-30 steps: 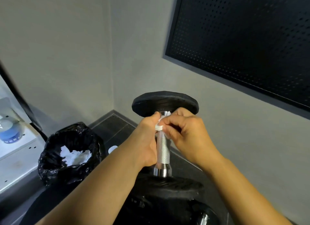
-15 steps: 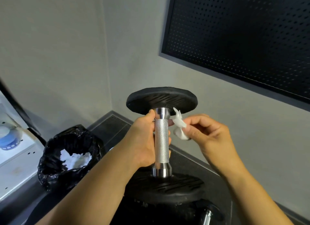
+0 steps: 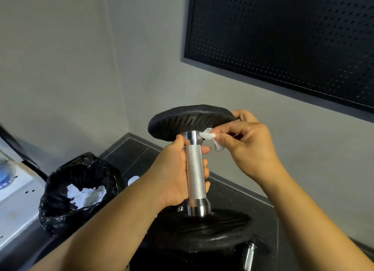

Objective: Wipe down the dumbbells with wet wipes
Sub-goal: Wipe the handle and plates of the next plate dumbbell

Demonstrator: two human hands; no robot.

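Ok, left grip [image 3: 176, 175] is wrapped round the knurled handle of the dumbbell [image 3: 195, 173], thumb up near the upper chrome collar, fingertips showing past the handle on the far side. A crumpled wet wipe [image 3: 210, 138] is pinched between thumb and forefinger of the right grip [image 3: 250, 147] and held against that upper collar, just under the top plate [image 3: 190, 120]. One right fingertip is seen behind the rim of that plate. The dumbbell is held upright, bottom plate [image 3: 202, 230] low in view over dark gear that cannot be made out. A second chrome handle [image 3: 248, 256] is seen at lower right. A bin [image 3: 60, 216] lined with a black bag is stood on the floor to the left, white used wipes [image 3: 85, 196] inside. A white table [image 3: 16, 202] with a blue-lidded tub [image 3: 6, 175] is cut off at the left edge. A black perforated panel [image 3: 283, 48] is mounted on the grey wall, upper right
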